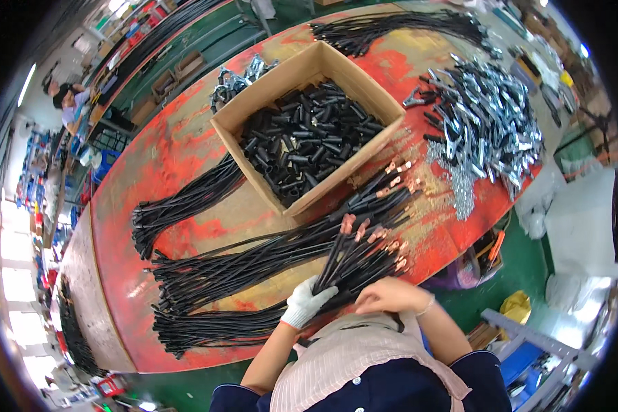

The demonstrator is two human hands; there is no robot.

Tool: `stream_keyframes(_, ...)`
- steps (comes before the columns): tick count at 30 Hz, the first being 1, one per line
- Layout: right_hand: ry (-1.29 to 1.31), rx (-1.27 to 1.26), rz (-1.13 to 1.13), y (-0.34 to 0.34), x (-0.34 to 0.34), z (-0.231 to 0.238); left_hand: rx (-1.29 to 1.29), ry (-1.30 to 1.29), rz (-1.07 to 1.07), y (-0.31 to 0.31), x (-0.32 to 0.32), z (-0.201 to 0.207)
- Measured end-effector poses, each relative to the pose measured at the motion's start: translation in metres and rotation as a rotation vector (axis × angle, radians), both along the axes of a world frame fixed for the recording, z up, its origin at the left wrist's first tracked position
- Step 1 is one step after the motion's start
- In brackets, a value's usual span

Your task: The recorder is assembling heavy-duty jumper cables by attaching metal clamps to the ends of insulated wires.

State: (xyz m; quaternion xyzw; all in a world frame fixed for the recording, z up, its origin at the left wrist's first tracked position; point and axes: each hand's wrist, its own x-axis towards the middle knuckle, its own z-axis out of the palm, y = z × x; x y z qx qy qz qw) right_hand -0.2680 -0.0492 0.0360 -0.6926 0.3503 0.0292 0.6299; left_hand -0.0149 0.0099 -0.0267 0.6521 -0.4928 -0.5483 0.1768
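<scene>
My left hand, in a white knitted glove, is closed around a few black cables. Their copper-coloured ends stick up away from me, tilted above a bundle of similar cables lying along the near side of the table. My bare right hand hovers by the near edge, right of the glove; its fingers reach left, loosely bent, and I see nothing in them. A second bundle of black cables lies just beyond, its copper ends pointing right.
An open cardboard box of black sleeves stands mid-table. Metal clamps are heaped at the right beside small metal parts. More cables lie left of the box and at the far edge. Another person is far left.
</scene>
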Motion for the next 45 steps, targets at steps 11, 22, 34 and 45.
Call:
stream_keyframes(11, 0.194, -0.846, 0.145, -0.302, 0.135, -0.029, -0.204, -0.459, -0.216, 0.001, -0.035, -0.018)
stream_keyframes(22, 0.274, -0.677, 0.463, -0.332, 0.138, -0.042, -0.118, -0.459, -0.126, -0.008, -0.03, -0.036)
stream_keyframes(34, -0.16, -1.226, 0.909, -0.361, 0.174, -0.094, -0.148, -0.381, -0.142, -0.012, -0.017, -0.032)
stream_keyframes(45, 0.042, 0.046, -0.217, -0.315, 0.163, -0.075, -0.154, -0.329, -0.111, -0.01, -0.012, -0.036)
